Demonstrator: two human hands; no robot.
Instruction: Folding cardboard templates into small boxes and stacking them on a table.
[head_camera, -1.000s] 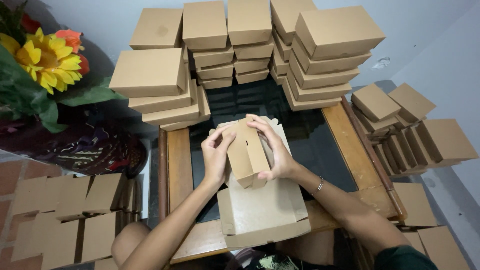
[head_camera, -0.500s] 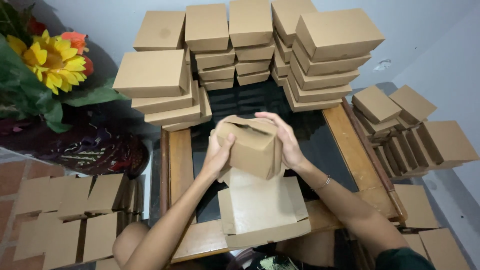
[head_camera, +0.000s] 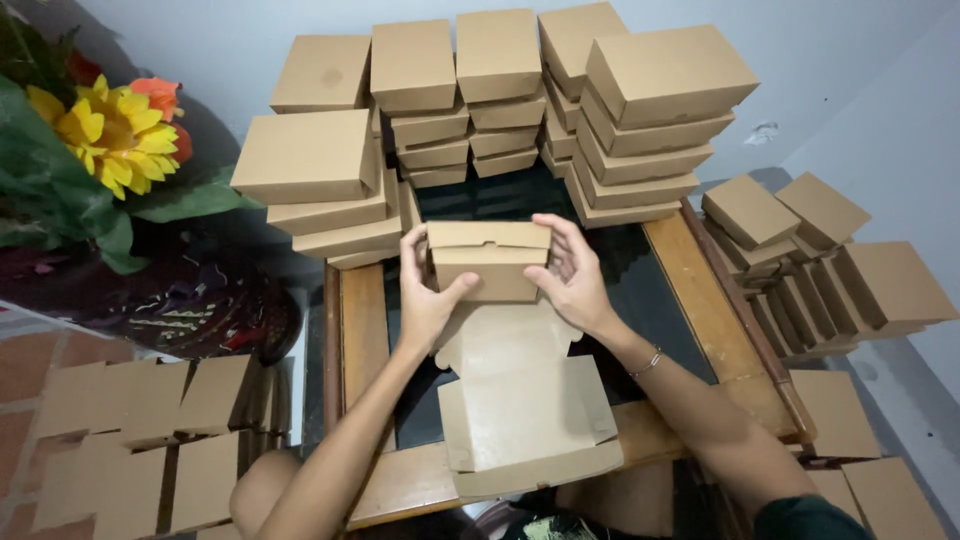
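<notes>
I hold a small brown cardboard box (head_camera: 490, 258) between both hands, above the dark glass table top (head_camera: 650, 290). My left hand (head_camera: 425, 295) grips its left side, thumb across the front. My right hand (head_camera: 570, 275) clasps its right side, fingers on the top edge. The box looks closed, with a tab slot showing on its lid. Below it lies a partly folded cardboard blank (head_camera: 525, 410), open and flat, reaching the table's near wooden edge.
Stacks of finished brown boxes (head_camera: 520, 100) ring the far side of the table. More boxes (head_camera: 820, 260) lie in rows on the right. Flat blanks (head_camera: 140, 440) lie on the floor at left. A sunflower bouquet (head_camera: 100, 150) stands at upper left.
The box has been turned and closed between my hands, from an upright half-folded shape to a flat closed box held level, slightly farther from me.
</notes>
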